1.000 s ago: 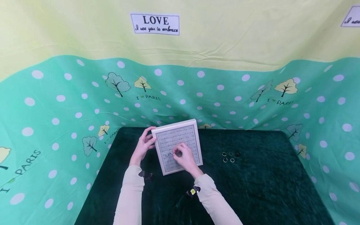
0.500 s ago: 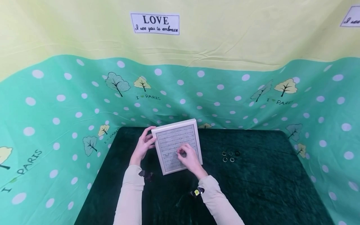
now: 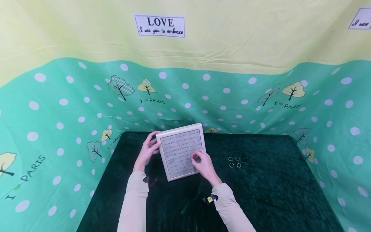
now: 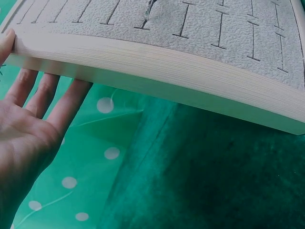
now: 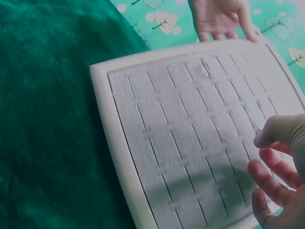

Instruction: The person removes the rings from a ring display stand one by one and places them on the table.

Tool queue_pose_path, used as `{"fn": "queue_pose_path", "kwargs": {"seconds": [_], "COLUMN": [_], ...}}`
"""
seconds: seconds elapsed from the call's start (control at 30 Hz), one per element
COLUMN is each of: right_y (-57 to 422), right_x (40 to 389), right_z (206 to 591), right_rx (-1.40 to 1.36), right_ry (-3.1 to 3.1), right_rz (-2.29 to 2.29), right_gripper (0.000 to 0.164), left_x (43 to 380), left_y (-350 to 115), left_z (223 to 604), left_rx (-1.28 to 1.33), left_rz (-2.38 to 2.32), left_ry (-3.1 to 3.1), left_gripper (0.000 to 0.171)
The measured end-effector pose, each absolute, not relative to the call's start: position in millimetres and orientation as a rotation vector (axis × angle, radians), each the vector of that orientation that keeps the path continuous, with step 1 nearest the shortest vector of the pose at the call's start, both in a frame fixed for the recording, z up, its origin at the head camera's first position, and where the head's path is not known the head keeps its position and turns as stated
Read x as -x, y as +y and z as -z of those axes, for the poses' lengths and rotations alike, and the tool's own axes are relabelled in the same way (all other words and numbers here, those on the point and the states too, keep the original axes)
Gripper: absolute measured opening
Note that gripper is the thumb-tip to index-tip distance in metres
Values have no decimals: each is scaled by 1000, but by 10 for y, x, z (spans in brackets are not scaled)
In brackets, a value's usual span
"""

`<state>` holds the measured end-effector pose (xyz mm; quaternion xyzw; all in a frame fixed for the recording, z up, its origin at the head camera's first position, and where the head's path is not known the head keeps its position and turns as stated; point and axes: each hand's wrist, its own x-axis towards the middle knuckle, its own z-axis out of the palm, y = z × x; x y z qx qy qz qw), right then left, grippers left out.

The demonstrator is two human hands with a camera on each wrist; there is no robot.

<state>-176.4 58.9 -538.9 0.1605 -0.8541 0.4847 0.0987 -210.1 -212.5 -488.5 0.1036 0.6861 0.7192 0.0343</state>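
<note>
A square ring display tray (image 3: 182,141) with a pale wooden frame and grey slotted padding stands tilted on the dark green cloth. My left hand (image 3: 147,150) grips its left edge, thumb on the frame's front and fingers behind. One ring (image 4: 150,9) sits in a slot near that edge; in the head view this seated ring (image 3: 171,160) is lower left on the padding. With thumb and forefinger, my right hand (image 3: 203,162) pinches another ring (image 3: 191,157) just in front of the padding's right half. Fingers hide most of that ring in the right wrist view.
Several loose rings (image 3: 231,165) lie in two short rows on the cloth, right of the tray; one of them is a black ring (image 3: 244,159). Behind the dark green table cloth (image 3: 275,187) hangs a dotted green and yellow curtain (image 3: 185,93).
My right hand has moved rightward across the padding with the pinched ring, away from the seated ring. The left hand and tray have stayed in place.
</note>
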Motion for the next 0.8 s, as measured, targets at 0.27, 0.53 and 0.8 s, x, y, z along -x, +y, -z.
{"fn": "queue_pose_path", "kwargs": {"seconds": [0.27, 0.53, 0.8], "right_y": [859, 1213, 1609], "right_x": [1775, 1806, 1821], "right_z": [5428, 5527, 5640], "right_rx": [-378, -259, -220], "right_ry": [-2518, -2544, -2550], "right_rz": [-1489, -1411, -1344], "right_gripper": [13, 13, 11], "left_x": [2101, 2113, 2220], "left_y": [-2129, -2149, -2185], "left_z": [4904, 4942, 5137], "left_rx": [-313, -313, -318], "left_rz": [-2209, -2205, -2210], "left_ry": [2118, 2127, 2144], "left_gripper": [47, 48, 48]}}
